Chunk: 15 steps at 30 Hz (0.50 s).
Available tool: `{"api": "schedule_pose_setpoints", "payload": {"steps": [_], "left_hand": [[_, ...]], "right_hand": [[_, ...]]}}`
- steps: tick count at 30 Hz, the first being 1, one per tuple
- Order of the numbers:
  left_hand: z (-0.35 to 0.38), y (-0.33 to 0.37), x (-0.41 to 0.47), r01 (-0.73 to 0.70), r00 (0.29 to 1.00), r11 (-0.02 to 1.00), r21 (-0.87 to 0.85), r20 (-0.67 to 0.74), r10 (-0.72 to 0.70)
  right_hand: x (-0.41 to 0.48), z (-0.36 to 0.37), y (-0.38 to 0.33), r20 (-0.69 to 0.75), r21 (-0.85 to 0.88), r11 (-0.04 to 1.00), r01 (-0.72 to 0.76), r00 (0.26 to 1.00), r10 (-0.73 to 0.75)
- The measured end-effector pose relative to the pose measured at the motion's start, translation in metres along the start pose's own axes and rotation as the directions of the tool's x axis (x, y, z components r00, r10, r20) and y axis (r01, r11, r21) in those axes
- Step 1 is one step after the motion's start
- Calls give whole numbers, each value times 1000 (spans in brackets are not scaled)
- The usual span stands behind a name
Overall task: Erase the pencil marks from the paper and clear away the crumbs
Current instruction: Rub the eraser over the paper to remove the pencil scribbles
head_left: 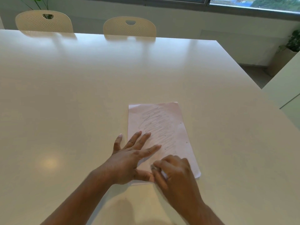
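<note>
Paper [164, 127] on table [81, 95], long axis running away. Left hand [129, 159] flat, pressing it; right hand [175, 172] pinching eraser [153, 167]; both hiding near edge. Chairs [129, 27] beyond.

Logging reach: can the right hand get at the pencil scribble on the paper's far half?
Probably yes. The right hand, apparently pinching an eraser, sits at the near end of the paper. The pencil scribble beyond it lies uncovered, and the left hand presses only the near left part.
</note>
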<state>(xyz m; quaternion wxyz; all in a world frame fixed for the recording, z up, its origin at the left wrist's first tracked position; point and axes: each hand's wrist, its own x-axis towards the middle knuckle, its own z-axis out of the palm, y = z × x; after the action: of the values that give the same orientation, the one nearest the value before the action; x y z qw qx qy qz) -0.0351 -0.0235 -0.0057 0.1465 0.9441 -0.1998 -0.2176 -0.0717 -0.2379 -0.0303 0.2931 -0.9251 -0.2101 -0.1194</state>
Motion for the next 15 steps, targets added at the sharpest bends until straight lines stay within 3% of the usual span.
{"api": "schedule_pose_setpoints", "payload": {"steps": [2,7,12,15], "left_hand": [[-1,0,0,-1,1000,1000,0,3,1],[-1,0,1,8,1000,1000,8,12,-8],[0,0,0,-1,1000,1000,-1,2,1],[0,-1,1,6,1000,1000,2,9,-6]], "right_hand": [[0,-2,3,14,-11,1000,21,1000,-21],[18,-15,24,-142,-114,985,-128,984,111],[-8,-6,-3,-2,-129,989,70,998,-71],[-3,-15,11,-94,-197,980,-1,995,-18]]}}
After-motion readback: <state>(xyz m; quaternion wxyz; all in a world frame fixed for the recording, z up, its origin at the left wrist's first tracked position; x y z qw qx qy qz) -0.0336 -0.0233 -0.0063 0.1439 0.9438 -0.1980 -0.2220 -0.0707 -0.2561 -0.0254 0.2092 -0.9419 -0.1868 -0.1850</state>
